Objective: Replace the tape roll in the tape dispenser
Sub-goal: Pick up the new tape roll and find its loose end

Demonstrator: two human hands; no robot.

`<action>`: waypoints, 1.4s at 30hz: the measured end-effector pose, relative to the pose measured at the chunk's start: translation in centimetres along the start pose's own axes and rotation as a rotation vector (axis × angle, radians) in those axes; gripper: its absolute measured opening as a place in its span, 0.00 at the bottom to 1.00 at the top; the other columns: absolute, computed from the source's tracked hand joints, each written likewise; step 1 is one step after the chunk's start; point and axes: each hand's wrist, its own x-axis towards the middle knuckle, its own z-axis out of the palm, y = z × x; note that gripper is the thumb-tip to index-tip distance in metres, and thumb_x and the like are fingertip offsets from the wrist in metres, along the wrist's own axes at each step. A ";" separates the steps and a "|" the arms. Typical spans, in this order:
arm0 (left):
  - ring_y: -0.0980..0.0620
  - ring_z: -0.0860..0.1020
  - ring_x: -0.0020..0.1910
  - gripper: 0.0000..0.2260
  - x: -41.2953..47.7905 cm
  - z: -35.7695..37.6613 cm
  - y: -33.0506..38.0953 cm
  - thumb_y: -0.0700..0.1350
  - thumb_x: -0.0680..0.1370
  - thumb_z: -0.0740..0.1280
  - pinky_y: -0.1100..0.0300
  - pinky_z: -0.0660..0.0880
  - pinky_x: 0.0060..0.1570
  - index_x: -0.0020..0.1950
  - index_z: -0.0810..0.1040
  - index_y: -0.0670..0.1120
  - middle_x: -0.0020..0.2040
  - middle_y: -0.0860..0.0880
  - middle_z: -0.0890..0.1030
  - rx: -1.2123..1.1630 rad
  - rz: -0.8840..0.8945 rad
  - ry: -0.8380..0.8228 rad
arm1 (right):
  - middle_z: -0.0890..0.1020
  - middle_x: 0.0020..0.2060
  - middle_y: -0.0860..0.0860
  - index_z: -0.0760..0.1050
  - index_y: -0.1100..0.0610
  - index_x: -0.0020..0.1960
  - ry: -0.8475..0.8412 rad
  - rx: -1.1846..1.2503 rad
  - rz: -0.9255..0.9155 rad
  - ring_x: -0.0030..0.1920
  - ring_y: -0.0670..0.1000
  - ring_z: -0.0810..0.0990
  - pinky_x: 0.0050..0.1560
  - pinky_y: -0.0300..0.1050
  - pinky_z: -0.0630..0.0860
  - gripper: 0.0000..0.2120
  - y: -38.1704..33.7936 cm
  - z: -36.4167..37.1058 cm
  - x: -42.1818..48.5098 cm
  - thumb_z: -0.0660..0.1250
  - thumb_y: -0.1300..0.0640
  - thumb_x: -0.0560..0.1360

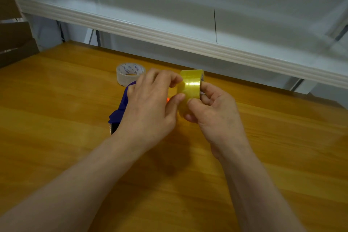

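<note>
A yellow tape roll (191,85) stands on edge above the wooden table (56,100), held between both hands. My right hand (214,111) grips it from the right, with fingers through its core and thumb on the outer face. My left hand (150,103) pinches the roll's left edge with thumb and fingertips. Under my left hand lies the dark blue tape dispenser (120,111), mostly hidden, its serrated blade end pointing toward the lower left. An orange part of it shows between my hands. A clear tape roll (130,73) with a printed core lies flat behind the dispenser.
A white shelf (169,37) with a ribbed front edge juts over the back of the table. Cardboard boxes (13,39) stand at the far left. Bare wood stretches to the left, right and front of my hands.
</note>
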 end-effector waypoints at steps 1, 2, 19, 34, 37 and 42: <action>0.52 0.74 0.55 0.12 0.0 0.1 0.0 0.51 0.78 0.67 0.43 0.73 0.55 0.60 0.76 0.50 0.54 0.55 0.73 -0.002 0.011 0.007 | 0.86 0.44 0.59 0.82 0.48 0.51 -0.005 0.011 0.004 0.41 0.54 0.78 0.42 0.55 0.75 0.16 0.0 0.0 0.0 0.66 0.68 0.77; 0.51 0.74 0.55 0.11 0.0 0.1 -0.1 0.50 0.77 0.68 0.42 0.74 0.54 0.58 0.77 0.50 0.53 0.54 0.74 -0.004 0.018 0.023 | 0.86 0.45 0.58 0.82 0.48 0.52 -0.009 0.014 0.009 0.41 0.54 0.78 0.43 0.54 0.75 0.17 0.0 0.0 0.0 0.66 0.68 0.77; 0.44 0.73 0.47 0.07 -0.1 0.4 0.2 0.35 0.74 0.66 0.54 0.57 0.49 0.48 0.74 0.45 0.46 0.45 0.76 0.281 0.136 0.164 | 0.89 0.45 0.54 0.82 0.52 0.57 -0.048 0.058 -0.008 0.44 0.53 0.86 0.48 0.52 0.83 0.14 0.0 0.2 0.0 0.65 0.68 0.79; 0.56 0.73 0.48 0.07 -0.2 -0.3 0.2 0.47 0.78 0.63 0.54 0.66 0.53 0.55 0.73 0.49 0.47 0.55 0.75 -0.085 0.031 0.030 | 0.89 0.50 0.48 0.77 0.51 0.66 -0.105 0.133 0.036 0.50 0.48 0.88 0.45 0.41 0.81 0.16 0.3 0.0 0.1 0.67 0.64 0.81; 0.54 0.74 0.49 0.05 -0.1 -0.3 -0.1 0.47 0.77 0.64 0.47 0.72 0.53 0.51 0.76 0.48 0.48 0.53 0.76 -0.077 0.050 0.032 | 0.88 0.54 0.49 0.71 0.52 0.73 -0.099 0.142 0.048 0.52 0.49 0.87 0.48 0.43 0.83 0.24 0.4 0.0 0.2 0.68 0.65 0.80; 0.50 0.72 0.48 0.02 0.0 -0.1 -0.2 0.43 0.79 0.63 0.44 0.72 0.49 0.49 0.75 0.47 0.47 0.50 0.75 -0.053 0.070 0.074 | 0.88 0.52 0.50 0.67 0.56 0.77 -0.104 0.171 0.050 0.51 0.51 0.88 0.47 0.42 0.84 0.29 0.4 0.3 0.2 0.68 0.68 0.79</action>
